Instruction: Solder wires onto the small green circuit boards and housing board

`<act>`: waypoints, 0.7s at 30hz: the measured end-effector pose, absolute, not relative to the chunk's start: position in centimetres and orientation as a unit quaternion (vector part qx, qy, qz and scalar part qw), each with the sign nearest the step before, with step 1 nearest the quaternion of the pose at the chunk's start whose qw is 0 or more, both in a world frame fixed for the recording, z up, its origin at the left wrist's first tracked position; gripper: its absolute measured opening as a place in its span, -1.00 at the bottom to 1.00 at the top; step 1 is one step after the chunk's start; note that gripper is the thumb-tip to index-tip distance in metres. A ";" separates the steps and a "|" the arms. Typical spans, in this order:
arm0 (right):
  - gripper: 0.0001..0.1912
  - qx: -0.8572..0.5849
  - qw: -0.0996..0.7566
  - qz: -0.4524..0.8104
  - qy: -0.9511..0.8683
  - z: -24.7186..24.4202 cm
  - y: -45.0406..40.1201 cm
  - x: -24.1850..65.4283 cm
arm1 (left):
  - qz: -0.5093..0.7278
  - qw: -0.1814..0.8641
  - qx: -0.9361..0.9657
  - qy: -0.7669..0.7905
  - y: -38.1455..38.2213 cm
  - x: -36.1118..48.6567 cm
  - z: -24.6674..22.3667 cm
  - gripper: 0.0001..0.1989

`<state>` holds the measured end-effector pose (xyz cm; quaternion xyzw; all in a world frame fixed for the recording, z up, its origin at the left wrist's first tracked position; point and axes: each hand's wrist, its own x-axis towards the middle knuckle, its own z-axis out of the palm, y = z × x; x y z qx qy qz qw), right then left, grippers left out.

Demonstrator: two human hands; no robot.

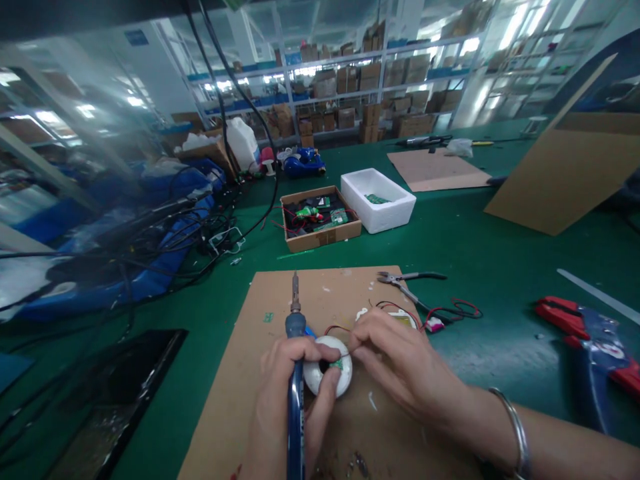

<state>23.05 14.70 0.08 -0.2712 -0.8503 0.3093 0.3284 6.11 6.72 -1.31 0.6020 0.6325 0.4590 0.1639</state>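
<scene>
My left hand is closed around a blue soldering iron, whose metal tip points away from me. The same hand's thumb and forefinger pinch a white ring-shaped part with a small green circuit board at its hole. At the ring's right edge, the fingertips of my right hand pinch what looks like a thin wire; its end is mostly hidden. Behind the ring a red wire curves toward the right hand. Brown board lies under both hands.
Cutting pliers and red-black leads lie at the board's right. Red-handled wire strippers rest further right. Beyond stand a cardboard box of electronics and a white foam box. Tangled cables crowd the left; a dark tray-like object lies nearer.
</scene>
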 end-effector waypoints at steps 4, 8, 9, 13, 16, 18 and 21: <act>-0.88 -0.253 0.330 0.278 -0.866 -0.4 14.7 23.2 | 0.482 0.183 0.593 0.619 6.6 6.1 -1.6 -0.80; -0.83 -0.235 0.326 0.264 -0.877 -0.3 14.8 23.3 | 0.485 0.177 0.593 0.618 6.7 6.3 -1.5 -0.80; -0.82 -0.230 0.325 0.259 -0.880 -0.3 14.9 23.3 | 0.485 0.173 0.593 0.618 6.7 6.4 -1.4 -0.81; -0.84 -0.224 0.321 0.242 -0.888 -0.4 14.8 23.3 | 0.480 0.163 0.599 0.619 6.8 6.4 -1.3 -0.80; -0.87 -0.222 0.331 0.247 -0.883 -0.5 14.8 23.2 | 0.482 0.154 0.603 0.617 6.8 6.3 -1.5 -0.79; -0.89 -0.218 0.337 0.244 -0.883 -0.5 14.8 23.2 | 0.483 0.150 0.603 0.616 6.7 6.2 -1.7 -0.78; -0.89 -0.211 0.337 0.243 -0.885 -0.7 14.8 23.2 | 0.483 0.148 0.615 0.605 6.8 6.1 -1.9 -0.76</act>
